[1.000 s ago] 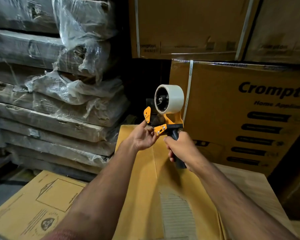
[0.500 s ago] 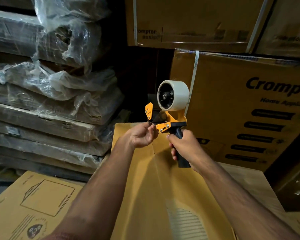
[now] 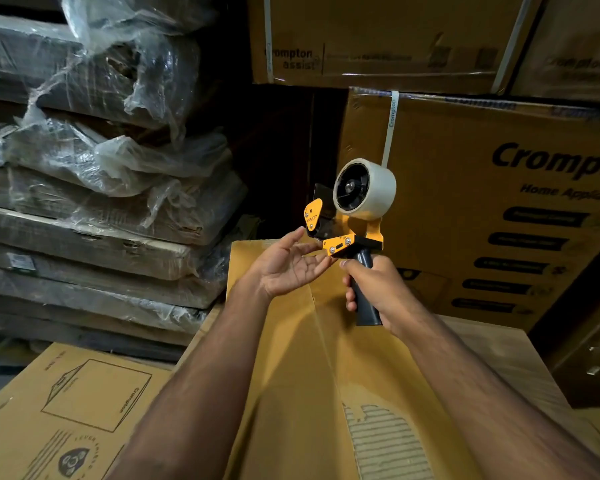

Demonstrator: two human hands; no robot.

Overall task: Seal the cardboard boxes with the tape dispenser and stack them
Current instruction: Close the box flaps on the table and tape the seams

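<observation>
1. My right hand [image 3: 383, 289] is wrapped tight round the dark grip of the tape dispenser [image 3: 352, 216], holding it upright in the air so the roll of tape [image 3: 368, 188] sits above my knuckles and the cutting end faces my other hand.
2. My left hand [image 3: 288, 265] is open, palm up, fingers loosely spread; the fingertips [image 3: 321, 261] touch or nearly touch the orange front plate. It holds nothing I can make out. I judge it is there to find the loose tape end, which I cannot see.
3. The cardboard box [image 3: 291, 358] lies right under both wrists, its flaps meeting along the middle seam, untaped as far as I can tell.
4. Another flat box [image 3: 66, 410] lies below my left forearm.
5. A printed carton [image 3: 499, 202] stands beyond my right hand, wrapped bundles [image 3: 101, 161] beyond my left.
</observation>
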